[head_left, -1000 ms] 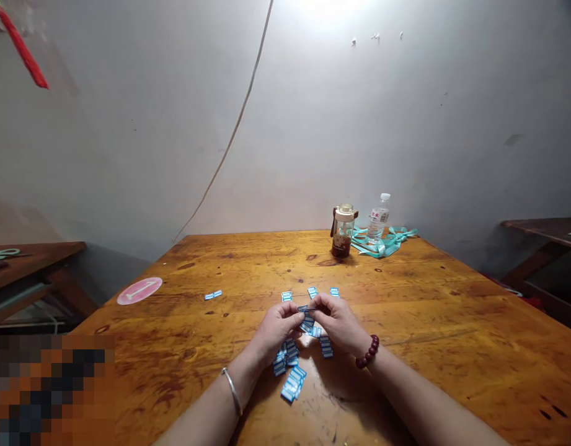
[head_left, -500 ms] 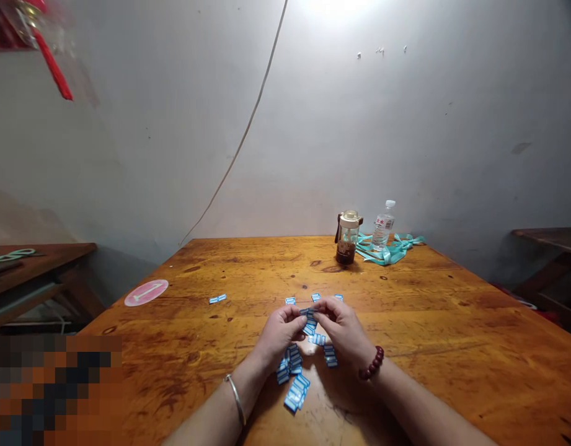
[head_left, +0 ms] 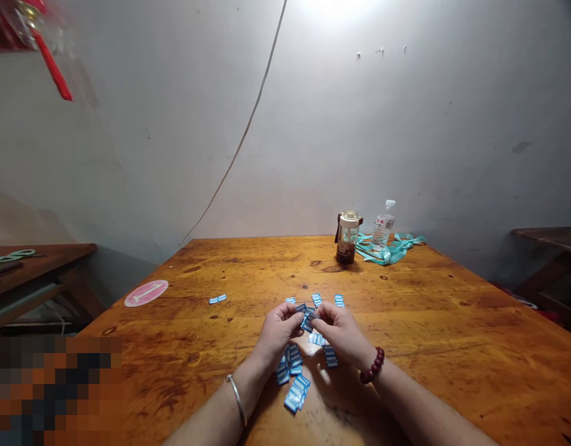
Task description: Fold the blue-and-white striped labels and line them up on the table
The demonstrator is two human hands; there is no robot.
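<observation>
My left hand (head_left: 278, 333) and my right hand (head_left: 345, 334) meet over the middle of the table, each pinched. Between their fingertips are small blue-and-white label strips (head_left: 305, 314), partly covered by the fingers. Under and just below the hands lie more such labels: a strip (head_left: 317, 339), another strip (head_left: 330, 356), an overlapping pile (head_left: 292, 358) near my left wrist and a stack (head_left: 297, 393) closer to me. Beyond my fingers lie a partly hidden label (head_left: 290, 300), a label strip (head_left: 317, 300) and a further one (head_left: 340, 300).
On the wooden table (head_left: 248, 266), a separate label strip (head_left: 217, 298) and a pink oval sticker (head_left: 146, 293) lie to the left. Toward the wall stand a cup with dark liquid (head_left: 346, 241) and a water bottle (head_left: 382, 228), beside turquoise ribbon (head_left: 391, 253).
My right fingertips have shifted slightly down and toward me, and the held strips now look tilted and separated. More of the far label strips shows beyond my right hand.
</observation>
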